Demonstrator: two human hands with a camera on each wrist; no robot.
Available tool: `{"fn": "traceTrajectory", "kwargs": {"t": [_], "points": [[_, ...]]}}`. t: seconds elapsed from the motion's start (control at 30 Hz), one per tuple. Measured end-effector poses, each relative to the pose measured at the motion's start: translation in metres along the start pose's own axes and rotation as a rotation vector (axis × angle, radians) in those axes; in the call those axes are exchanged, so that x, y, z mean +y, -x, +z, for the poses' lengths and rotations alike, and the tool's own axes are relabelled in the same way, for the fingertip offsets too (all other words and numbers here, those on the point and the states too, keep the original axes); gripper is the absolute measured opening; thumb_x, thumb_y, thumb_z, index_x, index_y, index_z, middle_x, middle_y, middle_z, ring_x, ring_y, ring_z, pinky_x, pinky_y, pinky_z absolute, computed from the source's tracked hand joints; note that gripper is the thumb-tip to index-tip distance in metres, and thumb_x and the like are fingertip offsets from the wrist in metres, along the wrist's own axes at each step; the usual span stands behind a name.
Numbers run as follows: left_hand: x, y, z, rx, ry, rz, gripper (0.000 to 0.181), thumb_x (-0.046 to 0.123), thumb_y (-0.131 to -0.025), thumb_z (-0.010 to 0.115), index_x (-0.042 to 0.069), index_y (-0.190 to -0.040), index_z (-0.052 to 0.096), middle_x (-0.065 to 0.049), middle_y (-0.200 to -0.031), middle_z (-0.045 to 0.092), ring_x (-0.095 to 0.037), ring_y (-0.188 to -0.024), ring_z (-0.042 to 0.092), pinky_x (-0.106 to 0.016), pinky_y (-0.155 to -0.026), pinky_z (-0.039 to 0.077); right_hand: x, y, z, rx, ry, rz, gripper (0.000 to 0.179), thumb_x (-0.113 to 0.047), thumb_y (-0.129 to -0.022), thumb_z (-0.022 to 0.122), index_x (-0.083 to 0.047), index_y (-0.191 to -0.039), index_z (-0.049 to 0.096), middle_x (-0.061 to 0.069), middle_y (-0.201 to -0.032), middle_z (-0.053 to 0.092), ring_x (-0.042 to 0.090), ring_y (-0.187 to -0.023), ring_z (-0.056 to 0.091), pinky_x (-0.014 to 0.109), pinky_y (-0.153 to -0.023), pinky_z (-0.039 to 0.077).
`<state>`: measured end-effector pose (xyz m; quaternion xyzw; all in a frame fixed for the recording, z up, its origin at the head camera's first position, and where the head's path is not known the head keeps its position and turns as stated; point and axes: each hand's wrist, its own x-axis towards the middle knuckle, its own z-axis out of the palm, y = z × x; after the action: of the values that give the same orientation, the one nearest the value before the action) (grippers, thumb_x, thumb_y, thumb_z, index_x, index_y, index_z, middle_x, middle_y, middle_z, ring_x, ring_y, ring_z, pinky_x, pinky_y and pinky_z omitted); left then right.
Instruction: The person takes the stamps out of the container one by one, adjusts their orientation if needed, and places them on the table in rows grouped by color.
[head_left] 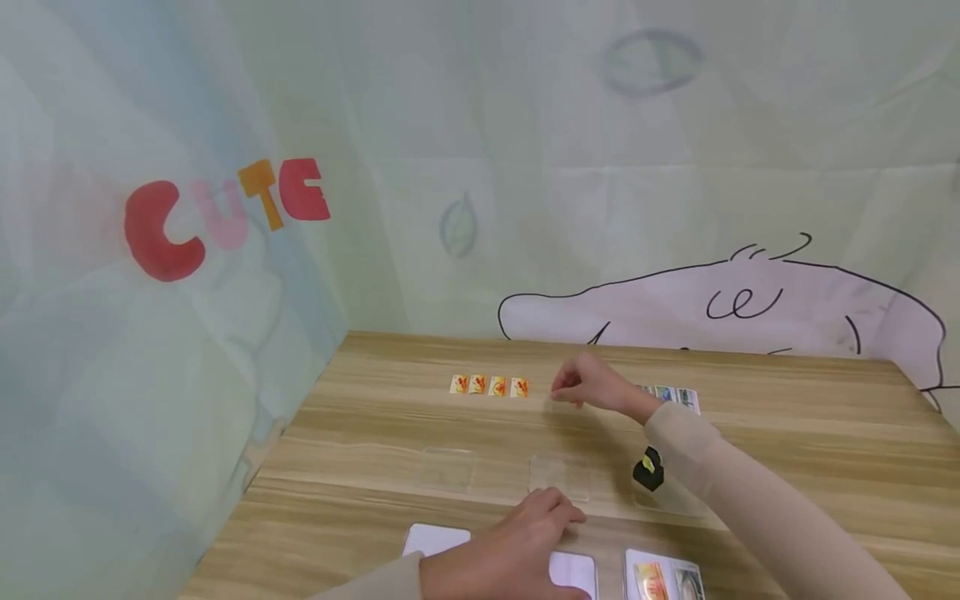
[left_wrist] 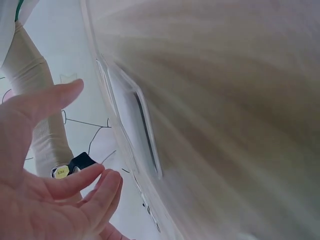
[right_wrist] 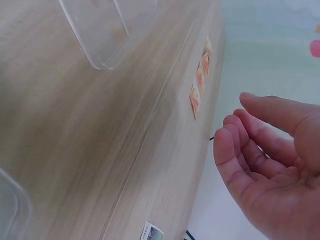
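My right hand (head_left: pixel 596 385) hovers over the far part of the table with its fingers loosely curled and nothing in them. To its left lies a row of small orange-and-yellow picture cards (head_left: pixel 497 386), also visible in the right wrist view as a slanted line of cards (right_wrist: pixel 200 80). Blue-green picture cards (head_left: pixel 665 394) lie behind my right wrist, which partly covers them. My left hand (head_left: pixel 525 546) is held relaxed and empty above the near trays. It partly hides a white card (head_left: pixel 573 573) in a clear-edged tray. In the left wrist view its fingers (left_wrist: pixel 100 192) are slightly bent.
Clear shallow trays (head_left: pixel 447 469) stand in a row mid-table, one of them partly under my right forearm. Along the front are another white card (head_left: pixel 435 537) and a tray with two picture cards (head_left: pixel 651 581). A printed cloth wall (head_left: pixel 390 250) borders the table.
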<state>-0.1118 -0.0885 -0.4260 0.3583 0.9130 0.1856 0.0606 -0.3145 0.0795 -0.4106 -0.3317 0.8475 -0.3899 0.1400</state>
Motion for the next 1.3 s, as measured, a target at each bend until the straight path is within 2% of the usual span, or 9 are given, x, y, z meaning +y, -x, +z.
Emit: {"fn": "traceTrajectory", "kwargs": {"t": [0.13, 0.27, 0.47, 0.77, 1.13, 1.3], "points": [[0.004, -0.002, 0.002, 0.01, 0.013, -0.007, 0.072, 0.053, -0.081, 0.078, 0.006, -0.131, 0.058, 0.001, -0.118, 0.051, -0.007, -0.11, 0.047, -0.022, -0.095, 0.043, 0.0, 0.008, -0.003, 0.003, 0.006, 0.008, 0.006, -0.004, -0.093, 0.069, 0.001, -0.094, 0.071, 0.003, -0.077, 0.064, 0.018, -0.065, 0.056, 0.041, -0.062, 0.054], [0.008, -0.005, 0.006, 0.019, 0.003, 0.021, 0.072, 0.051, -0.08, 0.08, 0.004, -0.13, 0.059, 0.0, -0.117, 0.052, -0.008, -0.11, 0.047, -0.022, -0.094, 0.043, -0.001, 0.02, -0.004, -0.004, -0.004, 0.004, 0.004, -0.004, -0.092, 0.069, -0.001, -0.091, 0.071, 0.005, -0.076, 0.064, 0.019, -0.064, 0.056, 0.039, -0.06, 0.053], [0.014, -0.011, 0.011, 0.014, 0.025, 0.034, 0.074, 0.047, -0.074, 0.086, 0.003, -0.128, 0.06, 0.002, -0.11, 0.052, -0.005, -0.105, 0.046, -0.018, -0.089, 0.041, 0.0, 0.043, -0.005, -0.019, -0.022, -0.012, 0.006, -0.005, -0.092, 0.069, 0.001, -0.092, 0.071, 0.006, -0.073, 0.061, 0.018, -0.062, 0.054, 0.025, -0.055, 0.045], [0.019, -0.014, 0.017, 0.084, -0.003, 0.096, 0.071, 0.045, -0.073, 0.087, 0.003, -0.124, 0.062, -0.001, -0.107, 0.055, -0.003, -0.099, 0.048, -0.01, -0.083, 0.038, 0.004, 0.071, -0.01, -0.028, -0.025, -0.072, 0.009, -0.003, -0.093, 0.068, 0.005, -0.093, 0.069, 0.013, -0.073, 0.062, 0.026, -0.059, 0.056, 0.023, -0.054, 0.043], [0.029, -0.019, 0.017, 0.005, 0.077, -0.006, 0.074, 0.046, -0.075, 0.086, 0.004, -0.131, 0.059, 0.002, -0.115, 0.053, -0.004, -0.104, 0.047, -0.016, -0.087, 0.043, 0.005, 0.106, -0.016, -0.029, -0.044, -0.045, 0.011, -0.006, -0.094, 0.067, 0.004, -0.097, 0.071, 0.01, -0.078, 0.064, 0.013, -0.062, 0.053, 0.022, -0.055, 0.044], [0.034, -0.021, 0.018, 0.006, 0.084, -0.026, 0.073, 0.044, -0.075, 0.086, 0.005, -0.131, 0.059, 0.002, -0.115, 0.054, -0.003, -0.104, 0.048, -0.016, -0.087, 0.043, 0.004, 0.122, -0.017, -0.024, -0.078, -0.055, 0.012, -0.008, -0.094, 0.067, 0.003, -0.095, 0.07, 0.009, -0.079, 0.065, 0.011, -0.06, 0.054, 0.024, -0.054, 0.047]]}}
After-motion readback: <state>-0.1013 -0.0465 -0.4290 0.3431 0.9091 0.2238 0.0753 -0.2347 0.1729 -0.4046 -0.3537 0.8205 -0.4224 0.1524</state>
